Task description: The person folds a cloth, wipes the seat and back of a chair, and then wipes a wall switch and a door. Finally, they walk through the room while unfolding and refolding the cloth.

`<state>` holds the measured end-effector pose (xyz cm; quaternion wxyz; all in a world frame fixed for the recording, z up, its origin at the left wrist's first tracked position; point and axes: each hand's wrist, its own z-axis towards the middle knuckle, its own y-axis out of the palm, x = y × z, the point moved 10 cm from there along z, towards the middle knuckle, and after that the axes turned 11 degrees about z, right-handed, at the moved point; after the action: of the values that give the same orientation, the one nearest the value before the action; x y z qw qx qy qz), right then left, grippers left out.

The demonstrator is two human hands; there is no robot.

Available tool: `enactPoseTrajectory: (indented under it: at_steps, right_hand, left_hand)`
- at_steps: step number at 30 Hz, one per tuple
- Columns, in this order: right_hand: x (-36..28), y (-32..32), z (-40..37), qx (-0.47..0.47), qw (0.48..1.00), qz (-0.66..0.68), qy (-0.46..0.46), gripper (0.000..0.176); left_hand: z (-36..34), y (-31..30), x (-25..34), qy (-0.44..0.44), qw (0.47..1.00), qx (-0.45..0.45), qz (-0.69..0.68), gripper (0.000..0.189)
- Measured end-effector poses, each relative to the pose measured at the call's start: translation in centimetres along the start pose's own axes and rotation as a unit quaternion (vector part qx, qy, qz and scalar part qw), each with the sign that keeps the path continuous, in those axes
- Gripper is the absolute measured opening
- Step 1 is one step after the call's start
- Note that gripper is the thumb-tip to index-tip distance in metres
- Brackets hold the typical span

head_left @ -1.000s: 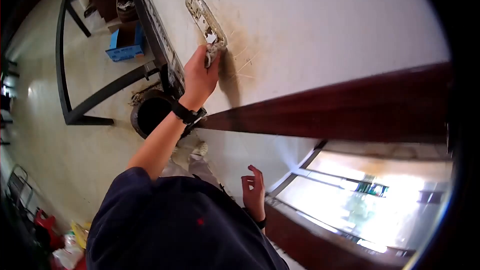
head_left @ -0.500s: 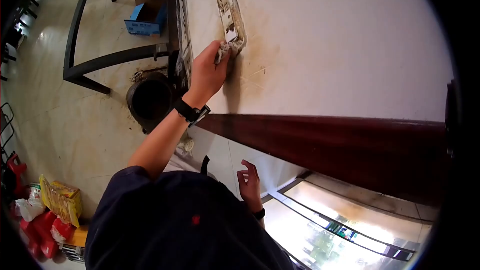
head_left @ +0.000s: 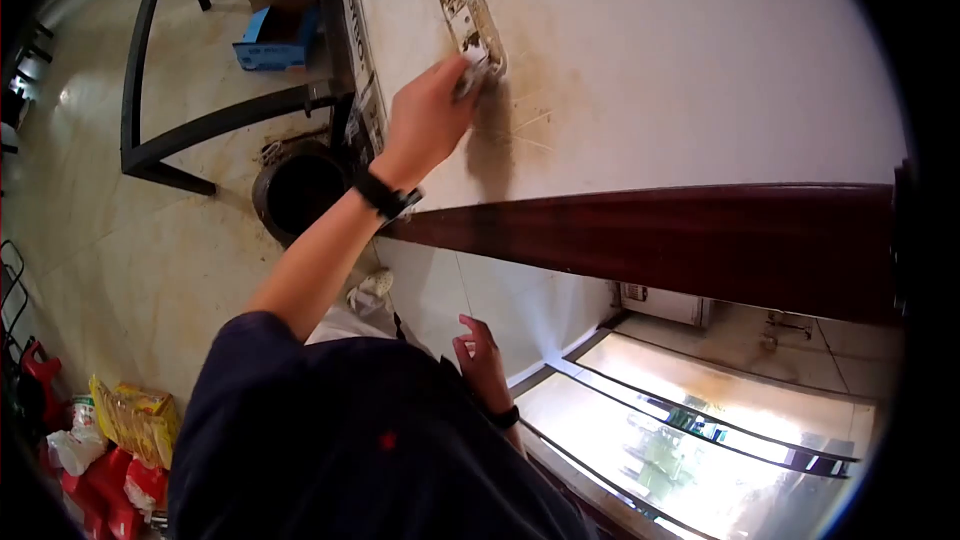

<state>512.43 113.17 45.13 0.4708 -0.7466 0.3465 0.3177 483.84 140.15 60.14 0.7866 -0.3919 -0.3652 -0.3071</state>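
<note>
My left hand (head_left: 430, 120) reaches up to the pale wall (head_left: 700, 70), its fingers closed on a small crumpled greyish cloth (head_left: 468, 83). The cloth is against the lower end of a long, dirt-stained socket panel (head_left: 462, 10). Brown stains and scratches mark the wall beside it. Lower down, near my body, my right hand (head_left: 483, 360) hangs with loosely curled fingers, some apart, and nothing visible in it.
A dark red wooden trim (head_left: 650, 230) runs below the wall. Left are a black metal frame (head_left: 225, 118), a dark pot (head_left: 300, 190) and a blue box (head_left: 272, 40). Yellow packaging (head_left: 135, 420) lies lower left; a bright window (head_left: 660, 440) shows lower right.
My left hand has moved slightly up and right with the cloth along the panel's lower end. The view has shifted, and my right hand appears slightly further left.
</note>
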Motion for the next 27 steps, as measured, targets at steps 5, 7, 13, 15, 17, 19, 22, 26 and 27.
enactPoseTrajectory:
  at_steps: [5, 7, 13, 15, 17, 19, 22, 26, 27]
  right_hand:
    - [0.4, 0.9, -1.5, 0.043, 0.997, 0.058, 0.017, 0.041]
    - [0.1, 0.8, -1.9, 0.061, 0.995, 0.075, 0.027, 0.041]
    - [-2.7, 1.1, -3.1, 0.118, 0.989, 0.088, -0.027, 0.041]
    - [-4.8, 1.3, -2.8, 0.112, 0.988, 0.092, -0.045, 0.041]
    - [-6.4, 1.9, -2.8, 0.098, 0.988, 0.092, -0.072, 0.041]
    - [-8.0, 2.5, -2.7, 0.071, 0.981, 0.133, -0.121, 0.042]
    - [-9.8, 1.0, -2.8, 0.055, 0.962, 0.227, -0.140, 0.041]
    - [-10.8, -2.8, -1.8, -0.003, 0.912, 0.372, -0.174, 0.041]
    - [-10.3, -3.7, -1.4, 0.002, 0.899, 0.401, -0.174, 0.042]
  left_hand:
    - [-7.9, -3.2, -5.6, -0.102, 0.979, -0.006, -0.178, 0.019]
    - [-10.5, -1.6, -6.5, -0.209, 0.861, -0.086, -0.455, 0.021]
    - [-14.3, -2.8, 4.7, -0.179, 0.668, -0.290, -0.662, 0.034]
    - [-15.3, -2.9, 6.7, -0.167, 0.632, -0.331, -0.681, 0.044]
    - [-16.1, -2.6, 7.3, -0.186, 0.624, -0.345, -0.677, 0.044]
    - [-16.6, -2.5, 8.1, -0.209, 0.601, -0.351, -0.686, 0.042]
    - [-17.4, -2.4, 10.5, -0.157, 0.635, -0.401, -0.642, 0.033]
    - [-20.1, -0.8, 9.1, -0.183, 0.766, -0.415, -0.455, 0.033]
    - [-20.0, -0.6, 9.6, -0.164, 0.829, -0.406, -0.350, 0.027]
